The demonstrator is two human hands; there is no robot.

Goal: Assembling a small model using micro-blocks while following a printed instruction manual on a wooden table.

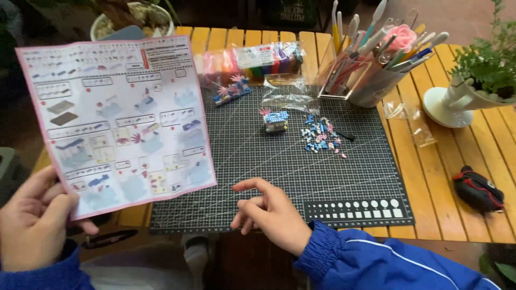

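My left hand [35, 220] grips the lower left corner of a pink-edged instruction sheet [118, 118] and holds it up over the left of the table. My right hand [271, 212] rests on the near edge of a dark gridded cutting mat [279, 161], fingers loosely curled, holding nothing. On the mat stands a small half-built blue and white brick model [276, 121]. A scatter of tiny loose bricks [322, 137] lies to its right. Another small pink and blue brick piece [232, 90] sits at the mat's far edge.
A clear holder full of pens and tools [371, 53] stands at the back right. A pack of coloured clay sticks [252, 62] and empty plastic bags [285, 94] lie behind the mat. A white potted plant [473, 91] and a black and red object [478, 189] sit at right.
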